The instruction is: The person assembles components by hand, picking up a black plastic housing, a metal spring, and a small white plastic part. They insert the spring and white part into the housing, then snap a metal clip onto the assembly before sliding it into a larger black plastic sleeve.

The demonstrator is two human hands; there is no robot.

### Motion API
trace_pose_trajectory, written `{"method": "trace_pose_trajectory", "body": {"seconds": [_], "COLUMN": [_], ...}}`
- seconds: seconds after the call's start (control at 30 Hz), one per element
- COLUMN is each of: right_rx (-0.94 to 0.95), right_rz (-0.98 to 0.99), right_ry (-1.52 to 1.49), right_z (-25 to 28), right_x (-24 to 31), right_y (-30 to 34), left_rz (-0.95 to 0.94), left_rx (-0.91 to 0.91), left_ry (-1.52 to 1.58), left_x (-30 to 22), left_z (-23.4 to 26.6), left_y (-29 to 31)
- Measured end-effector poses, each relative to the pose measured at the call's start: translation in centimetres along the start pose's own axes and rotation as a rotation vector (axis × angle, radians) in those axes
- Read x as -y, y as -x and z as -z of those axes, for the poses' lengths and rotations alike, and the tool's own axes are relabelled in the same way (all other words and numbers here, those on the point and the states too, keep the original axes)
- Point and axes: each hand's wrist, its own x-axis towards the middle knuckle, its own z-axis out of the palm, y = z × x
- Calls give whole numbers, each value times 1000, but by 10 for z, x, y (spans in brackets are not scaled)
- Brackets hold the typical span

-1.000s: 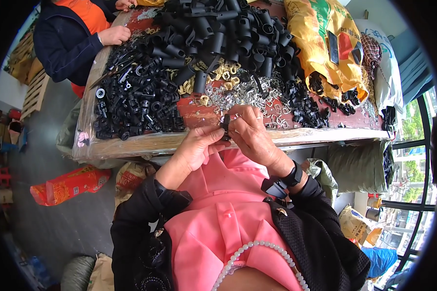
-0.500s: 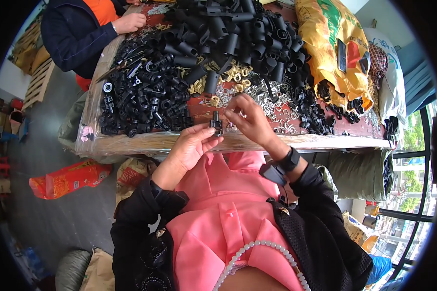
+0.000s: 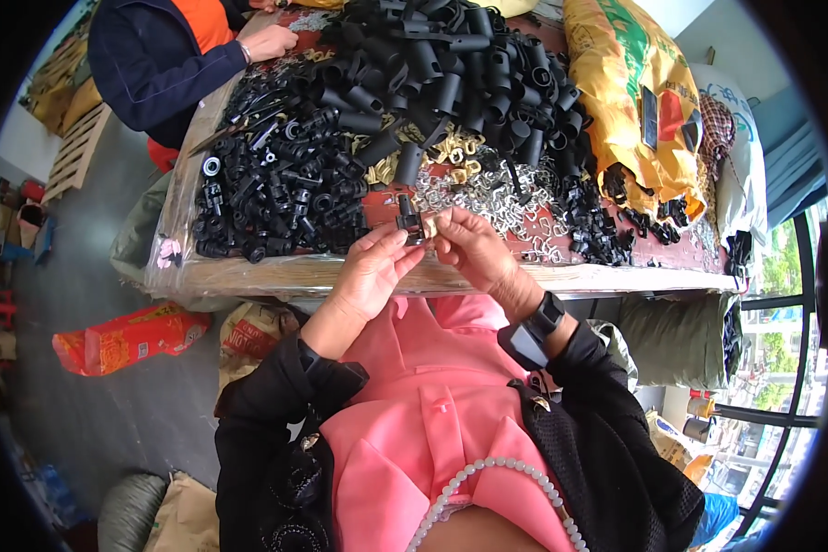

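Note:
Between the thumb and fingers of my left hand (image 3: 374, 267) is a small black fitting (image 3: 407, 213) with an upright stem, held just over the table's near edge. My right hand (image 3: 474, 250) pinches a small gold-coloured piece (image 3: 430, 226) against the right side of this fitting. The fingertips partly cover both parts, so I cannot tell whether they are joined. A heap of black fittings (image 3: 285, 189) lies left of my hands. Loose silver metal rings (image 3: 515, 204) are scattered to the right, and gold-coloured pieces (image 3: 458, 156) lie beyond them.
Black tubes (image 3: 432, 69) are piled high at the table's middle and back. A yellow sack (image 3: 630, 101) spills black parts at the right. Another person's hand (image 3: 271, 42) rests at the far left. The wooden table edge (image 3: 322, 274) runs before me.
My right hand has moved down to the black fitting and now holds a gold-coloured piece against it. The single gold piece that lay beyond the fitting no longer shows there.

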Motion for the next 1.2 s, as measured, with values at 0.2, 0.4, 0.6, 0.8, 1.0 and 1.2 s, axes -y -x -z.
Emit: {"method": "trace_pose_trajectory", "body": {"seconds": [0.2,0.4,0.6,0.8,1.0,1.2], "right_rx": [-28,-101,-38,-13,59,77], "right_rz": [8,655,788,447,431,357], "right_ry": [-165,820,1103,717,688,791], "right_z": [-1,-6,6,4,-7,-6], "right_x": [-7,0,3,21,25,22], "right_y": [28,42,47,49,45,39], "left_rz": [3,40,77,114,161,194], "left_rx": [88,92,74,62,81,50], "left_ry": [-9,-57,-29,-163,-148,-135], "left_x": [9,11,10,8,7,8], "left_z": [-9,-20,-19,-16,-22,-16], "left_y": [-2,5,8,8,10,12]}}
